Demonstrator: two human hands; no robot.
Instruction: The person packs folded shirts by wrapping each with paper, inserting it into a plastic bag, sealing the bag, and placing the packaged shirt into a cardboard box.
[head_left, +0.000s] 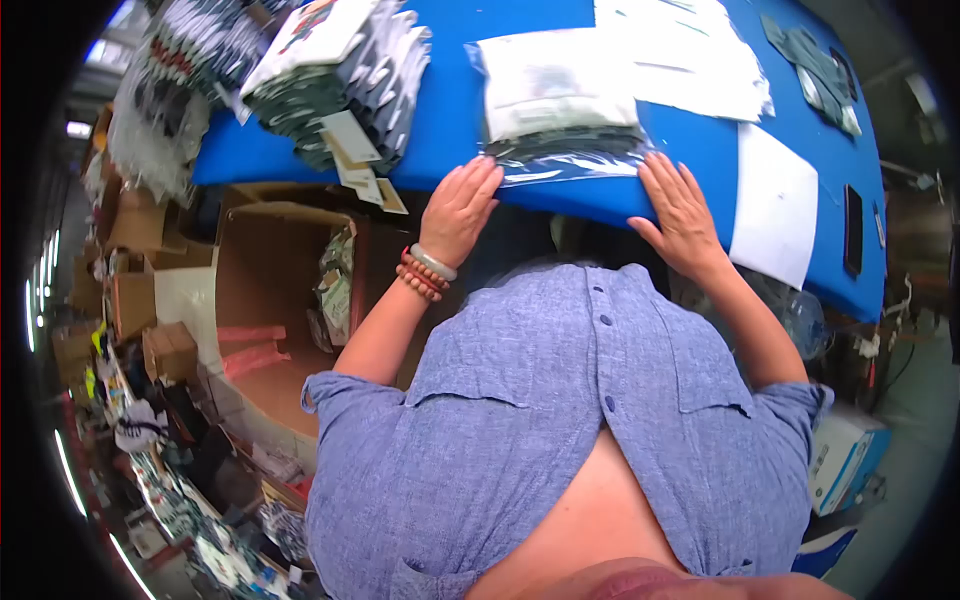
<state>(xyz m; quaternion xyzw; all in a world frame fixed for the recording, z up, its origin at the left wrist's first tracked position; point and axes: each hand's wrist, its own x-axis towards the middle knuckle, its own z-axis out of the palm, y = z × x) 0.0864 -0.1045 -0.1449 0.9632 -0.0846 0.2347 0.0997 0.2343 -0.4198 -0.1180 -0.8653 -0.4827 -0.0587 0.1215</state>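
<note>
A clear plastic bag (pixel 575 168) with folded white and dark green cloth (pixel 560 90) inside lies flat at the table's near edge. My left hand (pixel 462 210), with beads and a pale bangle at the wrist, rests its fingertips at the bag's near left corner. Its fingers are stretched out and close together. At the near right corner lies my right hand (pixel 682 212), fingers extended and thumb apart, touching the bag's edge. Neither hand grips the bag.
Stacks of folded garments (pixel 350 90) with paper tags stand at the left of the blue table (pixel 450 100). White sheets (pixel 690 60), a white card (pixel 775 200), a dark phone (pixel 853 230) and grey-green cloth (pixel 805 65) lie right. Below left is an open cardboard box (pixel 270 270).
</note>
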